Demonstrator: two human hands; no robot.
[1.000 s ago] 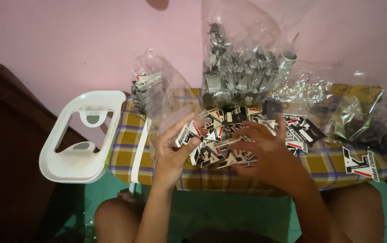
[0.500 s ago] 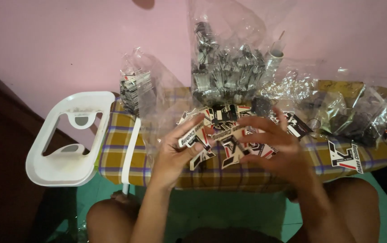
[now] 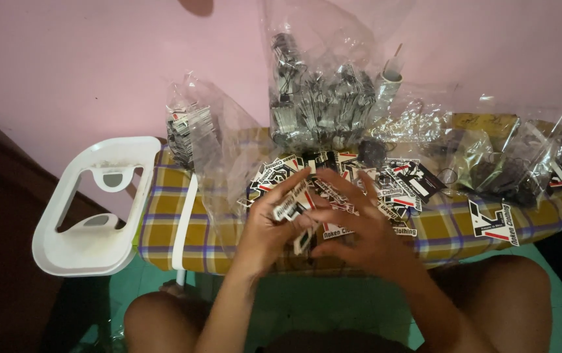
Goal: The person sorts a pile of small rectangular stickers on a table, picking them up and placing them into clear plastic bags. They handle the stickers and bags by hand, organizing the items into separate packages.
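Tags (image 3: pixel 333 180), black, white and red card ones, are lying in a loose heap on the checked ironing board (image 3: pixel 163 216), right in front of the seated person. Left hand (image 3: pixel 271 229) is curling its fingers (image 3: pixel 287 189) round a small stack of tags (image 3: pixel 292 206), thumb pressing on top, so it is closed on that stack. Right hand (image 3: pixel 359 229) is hovering just beside it, fingers spread and half bent over the heap, palm down; nothing clearly gripped there, fingers open.

Risk, as I'm judging it: the stack is looking uneven, one tag is hanging low under the left palm, so it could be slipping out and dropping off the board's near edge to the green floor. The spread right hand could also be sweeping loose tags off that edge.

Clear bags (image 3: pixel 320 98) of more tags are standing behind the heap, near the pink wall. White plastic rack (image 3: pixel 91 252) is sitting at the board's left end.
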